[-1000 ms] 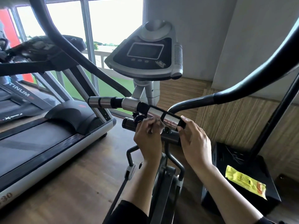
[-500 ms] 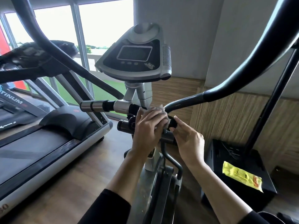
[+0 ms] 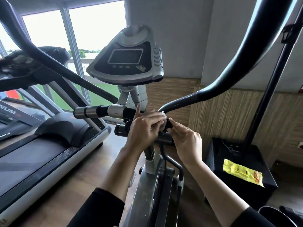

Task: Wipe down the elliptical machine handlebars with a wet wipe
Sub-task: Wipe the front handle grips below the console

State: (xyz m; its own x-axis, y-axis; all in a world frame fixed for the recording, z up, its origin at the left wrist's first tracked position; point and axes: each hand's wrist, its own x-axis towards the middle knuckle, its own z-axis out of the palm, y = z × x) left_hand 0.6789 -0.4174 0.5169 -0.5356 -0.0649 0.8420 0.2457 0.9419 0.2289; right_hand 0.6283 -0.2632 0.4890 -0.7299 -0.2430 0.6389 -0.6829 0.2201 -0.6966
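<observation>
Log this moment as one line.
step: wiping | left hand: wraps wet wipe round handlebar | right hand: pinches handlebar end | yellow packet: on black stand

Daylight enters through the window (image 3: 96,30), which is overexposed to near white. Right of the window, the console (image 3: 129,61) is backlit and dim. Far right of the window, the handlebar (image 3: 237,69) carries a pale sheen and bows from wide-angle distortion. Left of the window, the treadmill panel (image 3: 24,61) is blurred.
</observation>
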